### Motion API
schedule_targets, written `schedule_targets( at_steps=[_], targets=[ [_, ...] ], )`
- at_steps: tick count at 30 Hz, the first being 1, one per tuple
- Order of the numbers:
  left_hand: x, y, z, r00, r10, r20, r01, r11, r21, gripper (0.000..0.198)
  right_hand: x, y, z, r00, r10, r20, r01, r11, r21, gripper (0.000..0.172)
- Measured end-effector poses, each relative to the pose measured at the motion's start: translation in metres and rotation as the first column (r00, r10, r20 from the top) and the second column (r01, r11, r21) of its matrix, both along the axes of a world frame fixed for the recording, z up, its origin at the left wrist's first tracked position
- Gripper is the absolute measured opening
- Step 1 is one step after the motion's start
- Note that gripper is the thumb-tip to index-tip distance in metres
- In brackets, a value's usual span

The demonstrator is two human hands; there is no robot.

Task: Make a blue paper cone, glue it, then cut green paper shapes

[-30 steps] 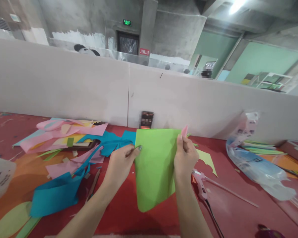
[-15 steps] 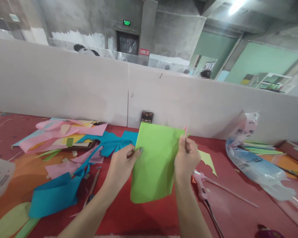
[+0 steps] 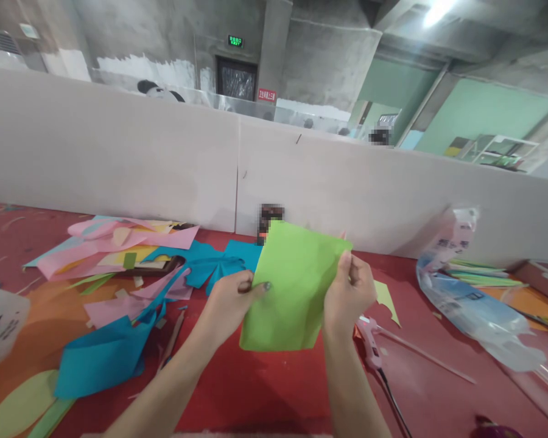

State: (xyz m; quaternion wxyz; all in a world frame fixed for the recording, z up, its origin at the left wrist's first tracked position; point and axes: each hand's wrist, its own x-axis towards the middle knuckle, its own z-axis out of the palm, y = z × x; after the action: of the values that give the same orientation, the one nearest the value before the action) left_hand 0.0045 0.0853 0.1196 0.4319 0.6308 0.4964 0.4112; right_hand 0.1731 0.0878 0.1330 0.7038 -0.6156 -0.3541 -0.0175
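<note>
A bright green sheet (image 3: 292,292) is held up above the red table (image 3: 256,389), tilted, with its lower edge towards me. My left hand (image 3: 232,301) pinches its left edge, thumb on the front. At the upper right corner, my right hand (image 3: 351,292) grips the sheet between thumb and fingers. Just right of my right wrist lies a pink glue gun (image 3: 371,342) with a black cord. A pale yellow-green cut piece (image 3: 387,301) rests behind it.
Blue paper (image 3: 100,359) and pink scraps (image 3: 119,243) are piled at the left. A plastic bag (image 3: 479,310) lies at the right, near a box (image 3: 541,277). A white partition (image 3: 141,158) stands along the table's back.
The green sheet's lower edge has risen and its upper right corner has shifted right. My right hand has moved slightly right, still gripping it. My left hand keeps its hold.
</note>
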Motion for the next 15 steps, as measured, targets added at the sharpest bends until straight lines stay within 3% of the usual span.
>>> schedule_targets(
  at_steps=[10,15],
  targets=[
    [0.0027,0.0,-0.002,0.953,0.238,-0.189,-0.202,0.96,0.192,0.032,0.0047,0.0045,-0.0053,0.999,-0.021,0.024,0.021,1.0,-0.01,0.034],
    [0.0002,-0.001,-0.0014,0.94,0.273,-0.205,-0.232,0.951,0.203,0.032,0.0041,0.0044,-0.0053,0.999,-0.032,0.044,0.033,0.999,-0.013,0.034]
  ],
)
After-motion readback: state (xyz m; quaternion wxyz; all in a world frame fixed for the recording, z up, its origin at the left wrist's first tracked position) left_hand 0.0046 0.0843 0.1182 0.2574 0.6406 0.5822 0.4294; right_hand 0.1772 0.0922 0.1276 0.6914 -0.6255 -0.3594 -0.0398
